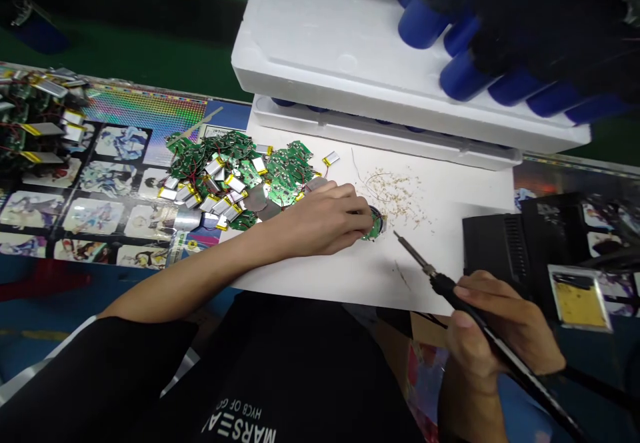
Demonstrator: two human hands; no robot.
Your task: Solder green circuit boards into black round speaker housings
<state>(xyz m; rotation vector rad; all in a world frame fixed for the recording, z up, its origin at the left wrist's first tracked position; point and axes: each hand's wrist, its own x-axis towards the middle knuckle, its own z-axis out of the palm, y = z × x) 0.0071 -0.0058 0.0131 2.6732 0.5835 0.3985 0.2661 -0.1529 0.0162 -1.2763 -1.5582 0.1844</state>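
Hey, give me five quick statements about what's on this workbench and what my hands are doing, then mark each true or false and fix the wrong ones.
1. The right hand holds a black pen-shaped soldering iron with a metal tip. True.
2. The left hand grips the soldering iron too. False: it is at a small green circuit board.
3. Flat silver battery packs with yellow ends lie among a pile of green circuit boards. True.
4. The cylinders in the white foam tray are bright red. False: they are blue.
5. Tan crumbs are scattered on the white work surface. True.
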